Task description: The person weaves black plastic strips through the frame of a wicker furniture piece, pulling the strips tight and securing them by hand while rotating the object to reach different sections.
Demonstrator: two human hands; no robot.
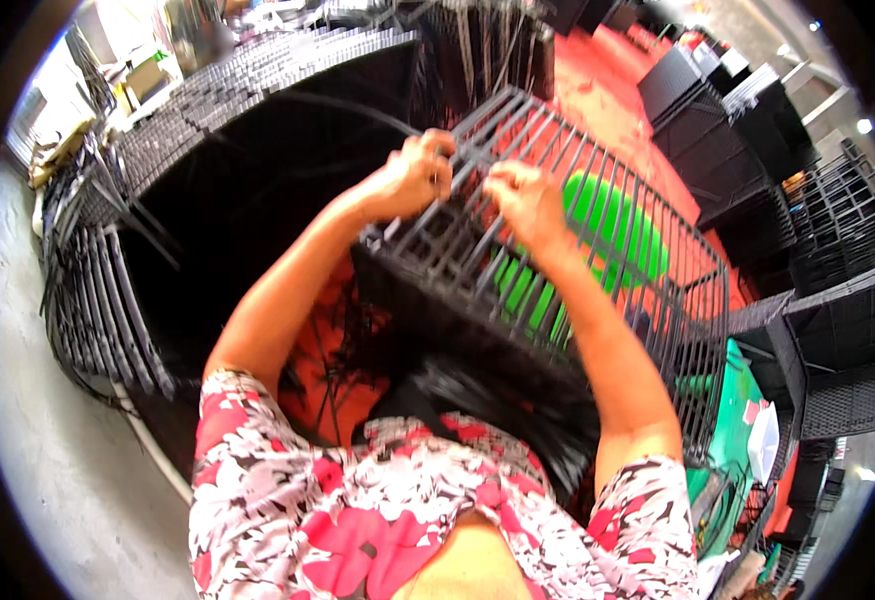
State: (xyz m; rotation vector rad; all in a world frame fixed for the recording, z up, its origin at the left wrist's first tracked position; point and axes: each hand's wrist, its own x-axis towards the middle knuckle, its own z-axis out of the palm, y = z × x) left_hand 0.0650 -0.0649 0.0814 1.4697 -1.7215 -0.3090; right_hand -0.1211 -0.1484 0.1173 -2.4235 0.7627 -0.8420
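Note:
A black barred furniture frame (pixel 597 150) lies tilted in front of me, its rows of slats running across the middle and right. Over its upper left corner my left hand (pixel 419 180) is closed, and a thin black strip (pixel 362 113), blurred, runs up to it from the left. Close beside it, on the slats, my right hand (pixel 529 203) is pinched with its fingertips at the bars. What sits between those fingertips is hidden. Bright green patches (pixel 607 225) show through the slats.
At the left stands a large dark woven piece (pixel 257 85) with loose black strips (pixel 62 230) hanging by it. Stacked black woven furniture (pixel 702 130) lines the right, across a red floor (pixel 607 80). A green sheet (pixel 737 410) lies at lower right. A grey wall (pixel 32 400) bounds the left.

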